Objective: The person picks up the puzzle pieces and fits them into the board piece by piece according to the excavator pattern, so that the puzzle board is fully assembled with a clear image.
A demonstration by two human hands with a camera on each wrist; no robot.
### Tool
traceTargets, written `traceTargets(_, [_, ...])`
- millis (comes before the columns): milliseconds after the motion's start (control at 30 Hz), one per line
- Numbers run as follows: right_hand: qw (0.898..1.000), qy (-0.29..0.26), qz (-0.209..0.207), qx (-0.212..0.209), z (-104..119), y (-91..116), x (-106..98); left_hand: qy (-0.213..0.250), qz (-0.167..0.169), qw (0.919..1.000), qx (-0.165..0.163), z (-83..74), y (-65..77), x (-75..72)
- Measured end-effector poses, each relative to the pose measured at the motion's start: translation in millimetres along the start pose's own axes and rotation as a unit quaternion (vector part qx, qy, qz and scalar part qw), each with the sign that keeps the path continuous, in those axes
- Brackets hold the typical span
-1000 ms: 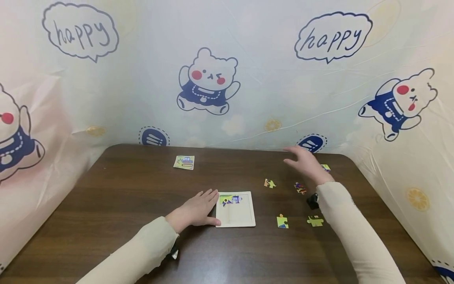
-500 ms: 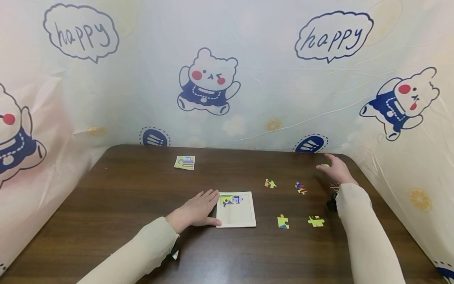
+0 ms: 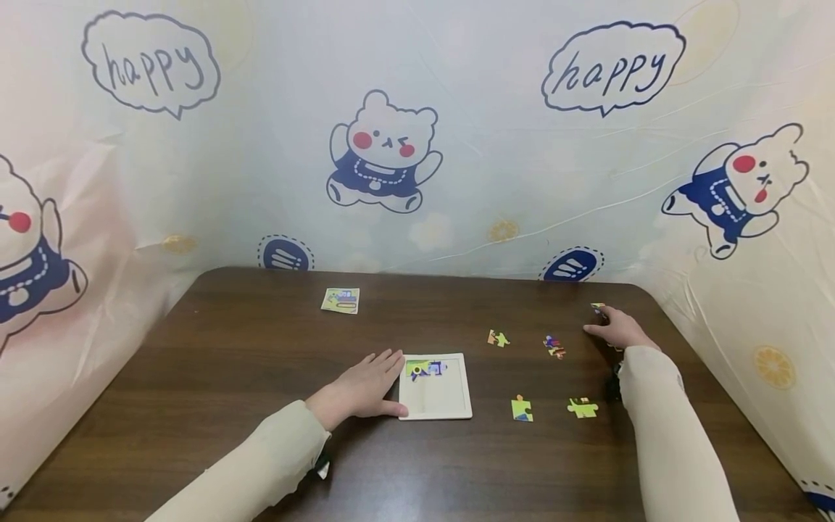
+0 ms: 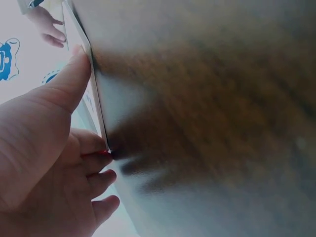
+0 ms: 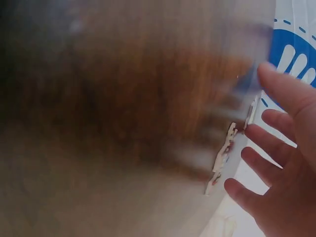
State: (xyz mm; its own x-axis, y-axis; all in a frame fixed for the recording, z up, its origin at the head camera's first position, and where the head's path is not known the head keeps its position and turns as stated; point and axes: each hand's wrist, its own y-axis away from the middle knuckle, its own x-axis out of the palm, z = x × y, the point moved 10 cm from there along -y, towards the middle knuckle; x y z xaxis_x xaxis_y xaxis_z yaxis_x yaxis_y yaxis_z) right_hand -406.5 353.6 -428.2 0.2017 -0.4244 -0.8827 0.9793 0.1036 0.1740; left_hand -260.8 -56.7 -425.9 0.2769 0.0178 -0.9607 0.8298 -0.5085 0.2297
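My left hand (image 3: 362,388) rests with its fingers straight at the left side of a white puzzle tray (image 3: 450,402). The thumb lies on the tray's near left corner and the fingertips at its far left one, also seen in the left wrist view. Joined puzzle pieces (image 3: 424,368) fill part of the tray's top row. My right hand (image 3: 622,330) reaches to the far right, fingertips right at a yellow-green puzzle piece (image 3: 596,307). Thumb and fingers are spread apart in the right wrist view, beside a piece (image 5: 226,148) lying on the table.
Loose puzzle pieces lie right of the tray: an orange-green one (image 3: 499,338), a purple-red one (image 3: 554,346), a yellow-blue one (image 3: 521,409) and a green one (image 3: 583,407). A small picture card (image 3: 341,300) lies at the back left. A printed curtain (image 3: 457,181) hangs behind the table (image 3: 196,391).
My right hand has moved rightward across the table and lowered to the far right puzzle piece. The left hand and tray have stayed in place.
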Motion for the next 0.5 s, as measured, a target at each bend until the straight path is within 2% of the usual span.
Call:
traceTargets(367, [0.998,0.041,-0.033,-0.035,13.6,-3.1,-6.1,-0.001,-0.001,1.0,0.001,-1.0,0.8,-1.3])
traceTargets(500, [0.998,0.051,-0.023,-0.025,11.8,-4.3,-2.5,0.005,0.0,1.0,0.001,-1.4,0.6,-1.2])
